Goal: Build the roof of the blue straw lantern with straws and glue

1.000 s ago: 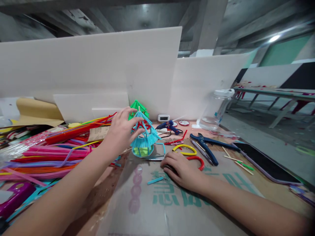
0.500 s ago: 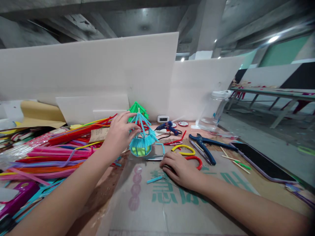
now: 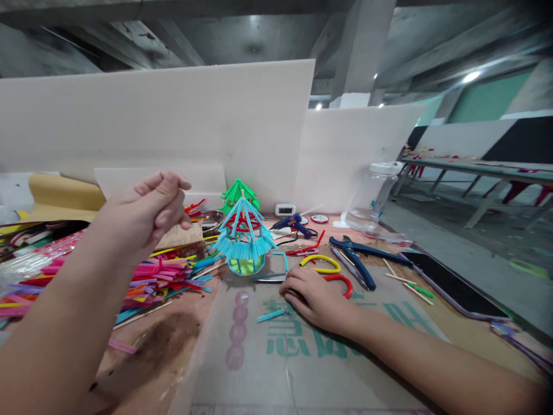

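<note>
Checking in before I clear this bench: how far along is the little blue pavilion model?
The blue pavilion stands upright on the cardboard, with fringed roof and spire in place, so it looks largely built. The left hand is raised clear of it, fingers curled; whether it holds anything is unclear. The right hand rests flat on the cardboard. The glue gun, pliers and loose pipe cleaners are not put away.

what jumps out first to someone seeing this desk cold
The light blue pipe-cleaner pavilion at the centre of the bench draws the eye, with a green paper tree just behind it. The left hand hangs raised and loosely curled to its left, above a bright heap of pipe cleaners. The right hand lies flat on the printed cardboard, blue pliers beyond.
</note>
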